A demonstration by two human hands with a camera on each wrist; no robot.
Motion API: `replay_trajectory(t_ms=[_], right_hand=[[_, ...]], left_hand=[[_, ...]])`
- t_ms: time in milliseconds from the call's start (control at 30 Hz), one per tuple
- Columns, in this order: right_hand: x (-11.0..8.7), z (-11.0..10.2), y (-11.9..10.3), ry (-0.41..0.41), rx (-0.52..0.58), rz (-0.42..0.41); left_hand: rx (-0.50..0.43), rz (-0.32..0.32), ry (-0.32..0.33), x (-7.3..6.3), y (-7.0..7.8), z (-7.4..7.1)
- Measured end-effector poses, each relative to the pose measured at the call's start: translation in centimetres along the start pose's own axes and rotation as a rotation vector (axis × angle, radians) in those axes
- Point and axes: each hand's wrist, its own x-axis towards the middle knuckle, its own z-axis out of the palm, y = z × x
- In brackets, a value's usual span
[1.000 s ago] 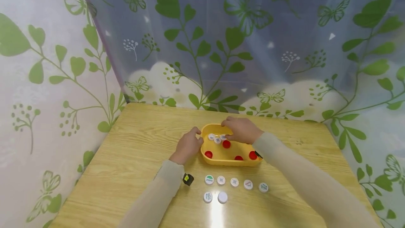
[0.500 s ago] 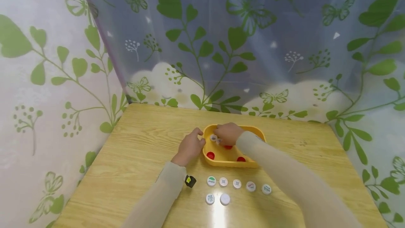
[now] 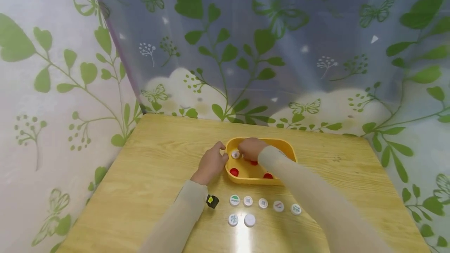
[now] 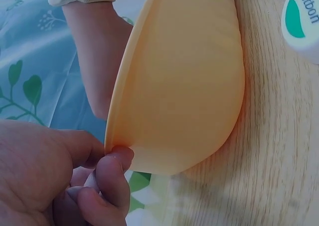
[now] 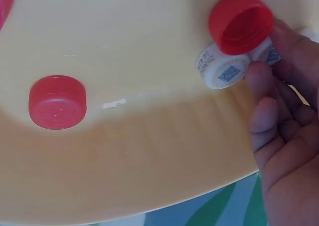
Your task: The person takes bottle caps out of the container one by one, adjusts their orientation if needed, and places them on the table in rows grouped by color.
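Observation:
A yellow plastic basket (image 3: 261,181) sits on the wooden table. My left hand (image 3: 211,163) pinches the rim at its left end, thumb and finger plain in the left wrist view. My right hand (image 3: 252,148) reaches inside the basket. In the right wrist view, its thumb and fingertips pinch a white bottle cap (image 5: 272,55) printed with a square code. Right beside them lie another white bottle cap (image 5: 224,72) and a red bottle cap (image 5: 240,24). One white cap (image 3: 235,154) shows left of the hand in the head view.
More red caps lie in the basket, one (image 3: 234,172) at its front left and another (image 3: 268,175) along the front wall. In front of the basket, several white caps (image 3: 263,203) form a row, with two more (image 3: 249,220) nearer me. Patterned cloth hangs behind the table.
My right hand has moved left and down into the basket, among the white caps, and its fingers have closed. My left hand stays at the rim.

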Motion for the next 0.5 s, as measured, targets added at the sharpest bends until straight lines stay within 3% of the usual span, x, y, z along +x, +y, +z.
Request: replay_trajectory(t_ms=[200,500], right_hand=[[0.52,-0.13,-0.85,-0.037,-0.033,0.066],[1.02,-0.04,-1.14,-0.019,-0.025,0.089]], left_hand=[[0.001,0.009,-0.004,-0.18,-0.22,0.13],[0.008,0.021,-0.018,-0.21,-0.34,0.06]])
